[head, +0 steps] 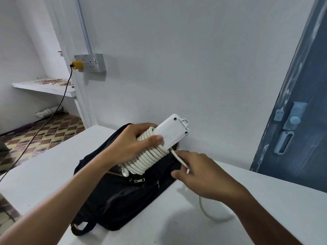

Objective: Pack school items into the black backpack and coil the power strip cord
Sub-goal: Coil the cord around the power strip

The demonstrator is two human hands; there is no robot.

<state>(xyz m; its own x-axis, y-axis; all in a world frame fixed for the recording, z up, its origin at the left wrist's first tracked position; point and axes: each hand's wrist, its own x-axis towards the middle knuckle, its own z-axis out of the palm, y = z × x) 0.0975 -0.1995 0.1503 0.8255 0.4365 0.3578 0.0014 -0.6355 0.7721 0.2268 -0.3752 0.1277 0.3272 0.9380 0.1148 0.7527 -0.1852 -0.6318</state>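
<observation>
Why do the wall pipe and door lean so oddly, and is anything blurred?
Head view: the wide-angle lens bends the conduit and blue door near the edges; the right hand is slightly motion-smeared; the power strip stays sharp; lighting is soft with faint shadows.

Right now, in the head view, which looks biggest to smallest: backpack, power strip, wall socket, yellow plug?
1. black backpack
2. power strip with its coiled cord
3. wall socket
4. yellow plug

The socket and plug are farther away, so they look smaller.

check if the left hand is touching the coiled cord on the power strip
Touching. The head view shows the left hand wrapped around the coiled cord, thumb pressed on the power strip.
</observation>
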